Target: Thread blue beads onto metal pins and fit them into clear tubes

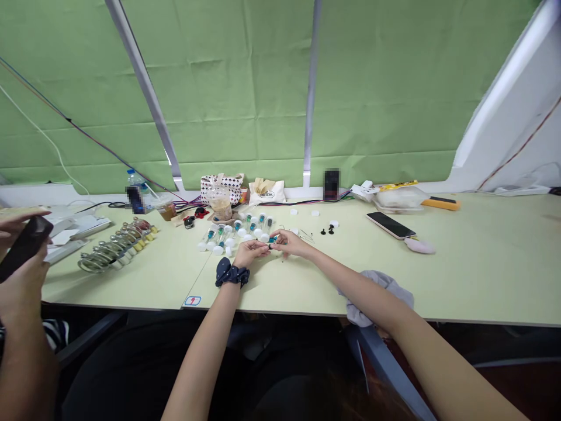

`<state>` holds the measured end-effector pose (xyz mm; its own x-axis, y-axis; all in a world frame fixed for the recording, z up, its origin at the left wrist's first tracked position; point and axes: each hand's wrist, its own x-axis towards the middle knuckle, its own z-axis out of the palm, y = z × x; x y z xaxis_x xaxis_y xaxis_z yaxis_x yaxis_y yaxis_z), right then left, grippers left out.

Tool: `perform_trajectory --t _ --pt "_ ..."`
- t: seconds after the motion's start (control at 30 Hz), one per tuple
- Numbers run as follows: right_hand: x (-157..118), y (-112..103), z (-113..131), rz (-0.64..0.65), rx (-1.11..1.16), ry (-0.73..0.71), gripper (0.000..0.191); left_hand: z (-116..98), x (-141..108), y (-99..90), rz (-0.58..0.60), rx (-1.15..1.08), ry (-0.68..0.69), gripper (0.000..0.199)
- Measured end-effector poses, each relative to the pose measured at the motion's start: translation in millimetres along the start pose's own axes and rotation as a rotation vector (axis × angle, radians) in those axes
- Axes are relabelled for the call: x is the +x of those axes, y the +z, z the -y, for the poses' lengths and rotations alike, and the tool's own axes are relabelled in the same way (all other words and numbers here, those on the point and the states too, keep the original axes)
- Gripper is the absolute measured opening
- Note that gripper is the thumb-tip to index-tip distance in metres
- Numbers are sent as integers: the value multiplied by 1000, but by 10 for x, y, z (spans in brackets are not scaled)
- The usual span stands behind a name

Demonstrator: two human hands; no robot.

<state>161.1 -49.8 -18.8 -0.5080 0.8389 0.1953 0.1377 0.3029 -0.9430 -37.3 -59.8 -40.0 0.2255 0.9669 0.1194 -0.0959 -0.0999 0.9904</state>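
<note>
My left hand [251, 252], with a dark scrunchie [232, 273] at its wrist, is closed on a small black part [269, 247]. Close against it, my right hand [288, 242] has its fingers pinched at the other side of that part; what exactly they grip is too small to tell. Just behind both hands lie several small clear vials with blue-green contents [237, 224] and white caps [218, 250]. Thin metal pieces [305, 235] rest right of my right hand. Farther right are several small black parts [331, 230] beside a white cap [334, 223].
Another person's hands at the left hold a dark phone [25, 245]. Glass pieces in a row [116, 248] stand near them. Drink cups [220, 204], a white pouch [266, 192] and cables line the back. At right lie a phone [391, 225], a plastic container [401, 199] and grey cloth [380, 292].
</note>
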Motion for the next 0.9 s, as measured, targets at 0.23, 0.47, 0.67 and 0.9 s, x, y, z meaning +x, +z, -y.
perform_trajectory --t 0.23,0.47,0.67,0.9 --pt "4 11 -4 7 29 92 34 -23 -18 13 8 21 9 42" --pt "4 3 0 8 17 33 41 14 1 -5 14 27 10 43" --pt "2 6 -7 -10 9 30 42 33 11 -21 3 27 20 43" --pt "3 6 -16 25 24 81 38 39 14 -23 20 15 24 41"
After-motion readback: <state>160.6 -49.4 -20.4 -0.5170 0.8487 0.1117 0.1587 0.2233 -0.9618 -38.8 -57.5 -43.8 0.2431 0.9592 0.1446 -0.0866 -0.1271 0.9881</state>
